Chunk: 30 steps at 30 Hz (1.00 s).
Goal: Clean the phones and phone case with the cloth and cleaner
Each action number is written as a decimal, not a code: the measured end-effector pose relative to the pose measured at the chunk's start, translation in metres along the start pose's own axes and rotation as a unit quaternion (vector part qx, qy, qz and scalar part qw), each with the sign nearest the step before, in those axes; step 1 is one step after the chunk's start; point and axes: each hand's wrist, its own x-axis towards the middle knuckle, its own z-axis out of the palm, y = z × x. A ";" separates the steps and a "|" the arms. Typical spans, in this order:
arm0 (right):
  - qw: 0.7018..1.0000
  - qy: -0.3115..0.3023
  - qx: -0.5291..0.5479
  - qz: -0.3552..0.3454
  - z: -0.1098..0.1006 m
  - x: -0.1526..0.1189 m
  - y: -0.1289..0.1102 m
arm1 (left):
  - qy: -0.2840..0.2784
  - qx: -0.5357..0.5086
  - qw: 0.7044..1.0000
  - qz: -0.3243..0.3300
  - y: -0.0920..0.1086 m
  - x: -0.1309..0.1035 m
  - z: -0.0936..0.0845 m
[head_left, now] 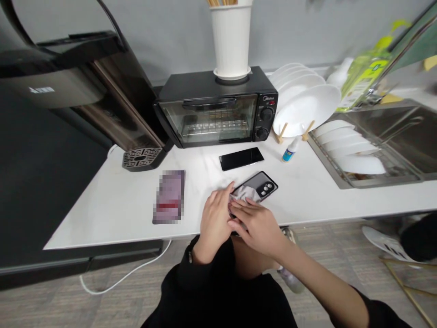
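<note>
**Phone case (256, 182) slanted away to the far right of the fingers**

The fingers of the right hand (256, 223) are bent and laid over a crumpled grey cloth (245, 192); whether it is pinched cannot be told. The left hand's (214, 218) fingers are held close together, nearly straight, at the cloth's left side; whether anything is gripped by them is hidden. By the cloth, part of the case is covered. The case is set on the white countertop (324, 196), its long axis run from near left to far right, with the near-left end masked by the hands and the camera cutout left exposed at the far-right end. That exposed end is approached more closely by the right hand. Beyond the case, a black smartphone (241, 159) is laid crosswise.
</note>
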 end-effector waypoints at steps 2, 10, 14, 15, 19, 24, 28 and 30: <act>1.000 -0.001 -0.009 -0.004 -0.010 -0.011 0.010 | 0.008 0.006 1.000 -0.014 0.000 -0.002 0.000; 0.976 0.109 -0.168 0.089 -0.032 -0.024 0.065 | 0.000 -0.044 0.999 0.006 0.006 0.018 0.006; 0.981 0.114 -0.124 0.095 -0.004 -0.001 0.022 | -0.005 -0.033 0.999 0.009 0.013 0.026 0.013; 0.987 0.096 -0.103 0.082 -0.001 0.000 0.012 | -0.003 -0.021 1.000 0.006 0.013 0.026 0.014; 0.998 0.036 -0.045 0.033 -0.013 -0.014 0.013 | -0.006 -0.008 1.000 -0.011 0.013 0.021 0.015; 0.983 0.081 -0.138 0.089 -0.044 -0.033 0.073 | 0.007 -0.026 1.000 -0.014 0.014 0.019 0.014; 0.978 0.102 -0.142 0.116 -0.028 -0.013 0.061 | 0.008 -0.033 0.999 -0.001 0.011 0.018 0.015; 0.986 0.085 -0.109 0.088 -0.013 -0.003 0.035 | 0.013 -0.029 0.999 0.001 0.007 0.016 0.015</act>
